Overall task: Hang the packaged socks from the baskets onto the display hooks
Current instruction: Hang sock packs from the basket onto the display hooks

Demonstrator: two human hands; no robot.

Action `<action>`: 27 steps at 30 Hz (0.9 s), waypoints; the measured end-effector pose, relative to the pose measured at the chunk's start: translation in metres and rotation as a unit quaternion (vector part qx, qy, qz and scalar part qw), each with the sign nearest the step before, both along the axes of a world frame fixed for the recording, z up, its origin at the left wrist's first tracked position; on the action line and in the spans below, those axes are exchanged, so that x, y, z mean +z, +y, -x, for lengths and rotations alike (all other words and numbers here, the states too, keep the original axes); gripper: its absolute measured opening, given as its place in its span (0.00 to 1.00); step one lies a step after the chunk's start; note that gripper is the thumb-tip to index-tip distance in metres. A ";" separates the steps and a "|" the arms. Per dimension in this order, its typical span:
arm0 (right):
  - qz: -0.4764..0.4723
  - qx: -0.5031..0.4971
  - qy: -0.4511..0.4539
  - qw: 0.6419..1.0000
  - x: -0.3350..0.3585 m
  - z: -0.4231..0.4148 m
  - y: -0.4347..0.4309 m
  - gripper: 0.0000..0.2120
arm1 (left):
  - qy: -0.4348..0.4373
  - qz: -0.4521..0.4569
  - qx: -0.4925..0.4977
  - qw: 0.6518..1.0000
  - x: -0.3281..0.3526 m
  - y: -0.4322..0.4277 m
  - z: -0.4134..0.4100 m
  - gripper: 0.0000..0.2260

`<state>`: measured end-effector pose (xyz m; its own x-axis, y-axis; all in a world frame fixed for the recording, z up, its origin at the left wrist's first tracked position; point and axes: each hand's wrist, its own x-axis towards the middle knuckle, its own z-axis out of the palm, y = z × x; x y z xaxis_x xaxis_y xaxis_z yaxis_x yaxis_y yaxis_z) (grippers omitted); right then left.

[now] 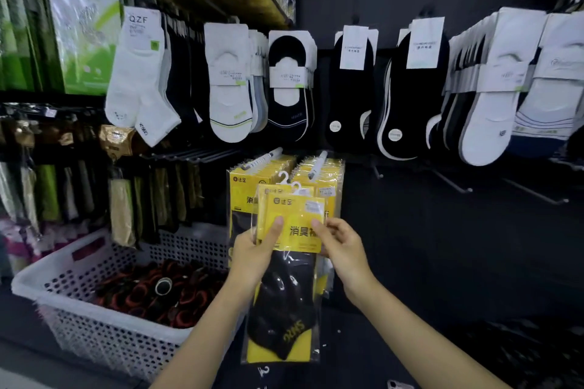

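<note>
Left hand (pixel 256 249) grips the yellow sock packs (pixel 292 224) by their left edge, thumb across the front; right hand (pixel 339 241) pinches the front pack's right edge. Packs held just in front of the two hooks (pixel 317 164) already loaded with the same yellow packs (pixel 243 186). White basket (pixel 63 262) sits low left, holding dark and red items.

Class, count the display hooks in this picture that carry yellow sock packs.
2. The left hook and the right hook stand side by side just above the held packs. Others could be hidden behind those.
</note>
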<state>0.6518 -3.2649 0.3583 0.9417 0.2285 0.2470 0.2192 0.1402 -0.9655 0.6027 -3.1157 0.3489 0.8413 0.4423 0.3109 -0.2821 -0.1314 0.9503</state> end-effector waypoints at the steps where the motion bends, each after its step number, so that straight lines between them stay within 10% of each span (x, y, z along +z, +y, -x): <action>1: -0.010 -0.006 0.004 1.000 0.002 0.004 0.000 0.12 | -0.005 0.007 -0.001 1.000 0.001 -0.006 0.000 0.16; 27: 0.043 -0.148 -0.029 0.988 0.010 -0.068 0.019 0.05 | -0.012 -0.125 0.149 0.981 0.033 0.059 0.018 0.24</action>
